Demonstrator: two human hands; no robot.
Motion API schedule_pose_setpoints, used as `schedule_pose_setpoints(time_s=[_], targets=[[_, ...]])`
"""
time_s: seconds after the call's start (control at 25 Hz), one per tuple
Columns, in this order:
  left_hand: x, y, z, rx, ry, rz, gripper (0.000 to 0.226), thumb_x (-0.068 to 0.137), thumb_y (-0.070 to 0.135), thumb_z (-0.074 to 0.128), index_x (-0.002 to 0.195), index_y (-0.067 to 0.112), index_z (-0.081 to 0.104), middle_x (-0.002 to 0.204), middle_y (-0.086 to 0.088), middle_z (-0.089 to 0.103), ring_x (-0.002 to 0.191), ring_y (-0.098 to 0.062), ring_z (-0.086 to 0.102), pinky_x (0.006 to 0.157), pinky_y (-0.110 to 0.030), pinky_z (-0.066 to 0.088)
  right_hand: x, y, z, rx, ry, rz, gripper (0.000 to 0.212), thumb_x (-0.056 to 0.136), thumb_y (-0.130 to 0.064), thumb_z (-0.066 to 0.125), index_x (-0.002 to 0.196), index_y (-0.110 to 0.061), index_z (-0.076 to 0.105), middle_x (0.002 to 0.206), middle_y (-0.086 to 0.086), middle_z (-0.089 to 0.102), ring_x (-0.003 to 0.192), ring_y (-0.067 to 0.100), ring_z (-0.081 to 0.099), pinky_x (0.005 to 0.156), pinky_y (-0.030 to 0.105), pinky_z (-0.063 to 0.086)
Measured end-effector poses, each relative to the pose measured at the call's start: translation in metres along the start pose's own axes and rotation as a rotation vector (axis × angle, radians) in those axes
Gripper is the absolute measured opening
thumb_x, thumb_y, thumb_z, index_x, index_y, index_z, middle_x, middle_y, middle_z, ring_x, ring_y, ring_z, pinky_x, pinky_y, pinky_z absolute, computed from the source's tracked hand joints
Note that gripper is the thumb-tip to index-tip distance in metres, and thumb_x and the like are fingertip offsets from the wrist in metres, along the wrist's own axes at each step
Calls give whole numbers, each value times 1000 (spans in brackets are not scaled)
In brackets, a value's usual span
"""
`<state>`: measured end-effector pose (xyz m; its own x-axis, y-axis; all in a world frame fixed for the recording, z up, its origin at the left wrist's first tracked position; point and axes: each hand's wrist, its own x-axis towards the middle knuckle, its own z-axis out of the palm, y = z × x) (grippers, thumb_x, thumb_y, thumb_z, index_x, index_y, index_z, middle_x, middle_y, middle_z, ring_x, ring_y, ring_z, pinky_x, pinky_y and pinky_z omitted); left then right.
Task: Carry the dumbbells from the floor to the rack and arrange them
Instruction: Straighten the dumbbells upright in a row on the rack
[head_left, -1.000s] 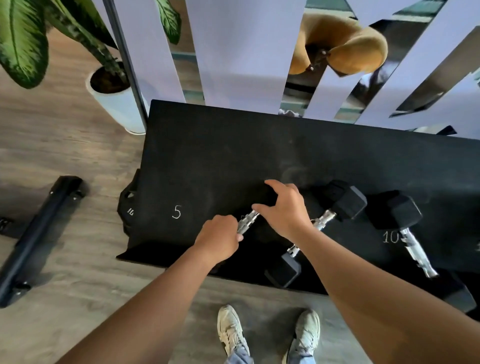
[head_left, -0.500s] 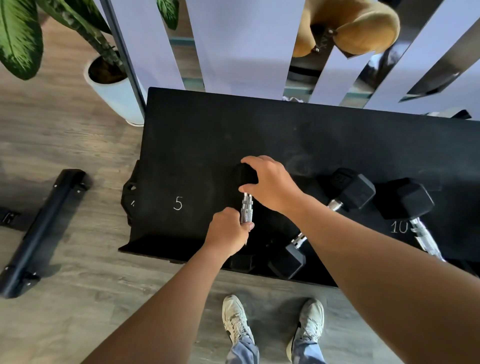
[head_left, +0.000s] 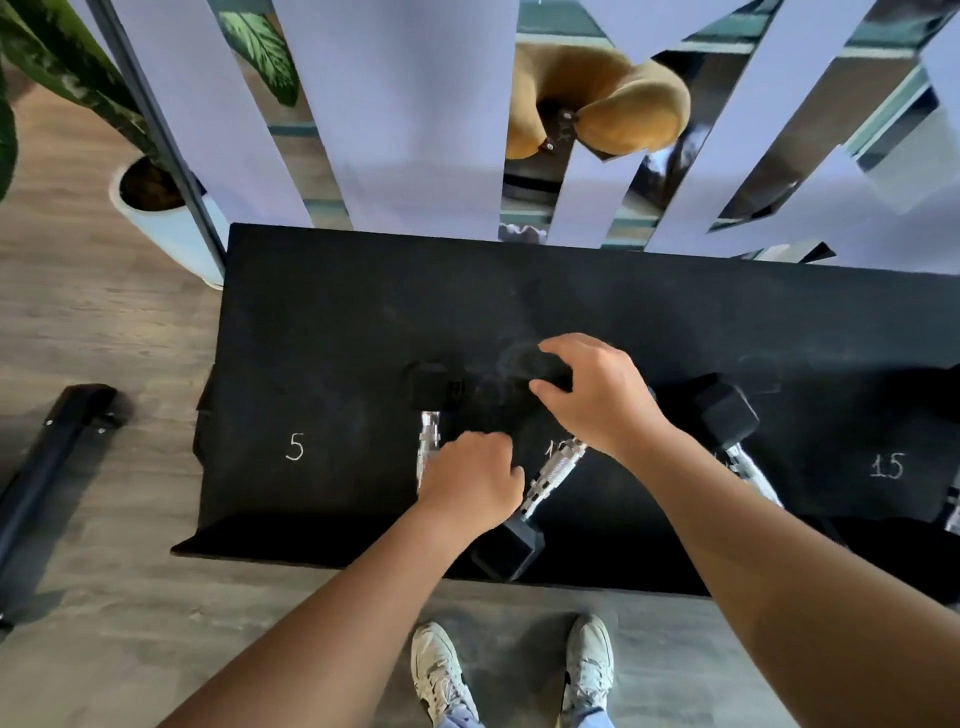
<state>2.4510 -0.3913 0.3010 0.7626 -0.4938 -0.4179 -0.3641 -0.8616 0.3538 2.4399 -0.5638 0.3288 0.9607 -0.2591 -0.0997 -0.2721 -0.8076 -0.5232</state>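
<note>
The black dumbbell rack (head_left: 322, 322) carries chalk marks 5 and 15. My left hand (head_left: 467, 486) is closed around the chrome handle of the leftmost dumbbell (head_left: 430, 389), which lies upright just right of the 5. My right hand (head_left: 595, 400) grips the far head of the second dumbbell (head_left: 551, 475); that one lies tilted, with its near head by the rack's front edge. A third dumbbell (head_left: 724, 415) rests to the right, partly behind my right forearm. The chrome handle of another dumbbell (head_left: 953, 512) shows at the right border.
A white plant pot (head_left: 171, 223) and a dark upright pole stand at the rack's back left corner. A black bar (head_left: 47, 467) lies on the wooden floor to the left. Mirrored strips and a tan cushion (head_left: 613, 104) are behind the rack. My shoes (head_left: 441, 670) are close to its front edge.
The leftmost dumbbell has gone from tilted to upright, closer to the 5. My right hand let go of its far head and now grips the far head of the dumbbell beside it.
</note>
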Motion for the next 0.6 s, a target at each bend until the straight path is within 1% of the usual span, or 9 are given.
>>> schedule_pose_setpoints(time_s=[0.04,0.12,0.2,0.24,0.32,0.4,0.44,0.52,0.6], targets=[[3,11,6,7,-45,17,32,99,37,53,74,20,43,78,-3,57,77,-28,61,61,-34,40,-3,12,-6,-26,15,18,53,93,-32,73,142,-14,60,141,1,63,134,24,54,107,34,46],[7,27,19,20,-100,27,27,100,38,55,82,18,51,74,2,55,70,-24,57,59,-33,41,-9,36,-12,-37,41,59,59,91,-35,75,144,-13,59,142,4,61,135,30,52,112,39,44],[9,35,29,22,-113,20,23,100,36,57,96,13,63,78,1,58,70,-22,57,61,-33,43,-17,52,-13,29,39,141,70,89,-40,77,149,-12,52,145,4,58,136,27,51,111,36,43],[10,37,33,21,-105,11,24,100,34,58,102,11,66,80,0,60,70,-22,58,62,-33,44,-22,57,-11,60,32,175,76,88,-43,77,151,-12,48,147,4,55,137,25,50,110,34,42],[13,40,36,16,-84,-11,24,100,33,61,107,10,67,84,-3,65,72,-22,58,63,-33,45,-32,64,-5,89,28,199,86,85,-48,78,155,-13,41,149,4,53,138,24,49,111,35,43],[15,43,38,3,-86,-35,22,99,33,65,102,12,67,90,-7,70,77,-25,63,65,-34,47,-36,68,2,83,17,190,91,83,-44,82,156,-15,37,147,4,53,137,25,48,108,35,43],[17,43,38,-14,-87,-48,20,97,33,67,96,13,66,89,-7,71,79,-26,66,64,-33,47,-36,69,4,88,21,189,90,82,-41,83,155,-16,37,145,4,53,136,26,48,106,35,43],[19,43,39,-59,-82,-74,25,94,33,72,81,16,59,79,-3,67,76,-26,67,59,-30,45,-34,70,7,122,41,209,88,81,-37,85,153,-16,40,142,3,55,135,26,48,104,33,42],[20,42,39,-80,-79,-97,36,92,31,75,69,20,50,68,2,58,66,-22,61,53,-28,39,-30,68,7,139,42,223,86,81,-34,86,152,-14,41,142,3,56,137,27,46,105,33,39]])
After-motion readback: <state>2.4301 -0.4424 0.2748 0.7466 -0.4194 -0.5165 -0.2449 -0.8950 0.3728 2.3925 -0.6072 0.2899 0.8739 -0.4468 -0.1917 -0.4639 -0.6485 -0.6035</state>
